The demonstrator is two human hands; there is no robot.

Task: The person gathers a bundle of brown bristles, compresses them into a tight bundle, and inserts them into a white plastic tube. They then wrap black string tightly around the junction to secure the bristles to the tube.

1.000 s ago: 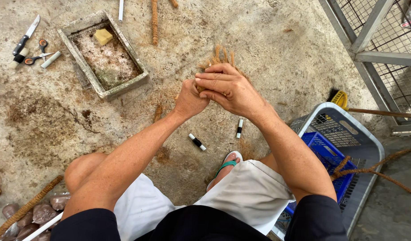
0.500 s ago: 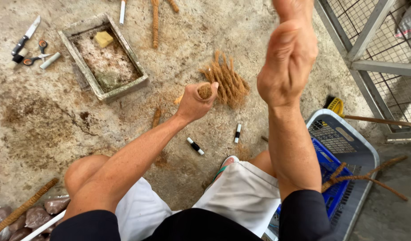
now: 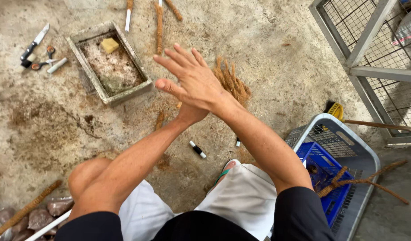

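no signs or screens to be seen, only clear plastic bags of brownish lumps, bunched on the floor, bottom left corner

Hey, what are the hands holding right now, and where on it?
Cannot be told. The right hand lies flat, fingers spread, over the left hand, hiding whatever sits between the palms. The brown fibre sticks lie on the floor beyond.
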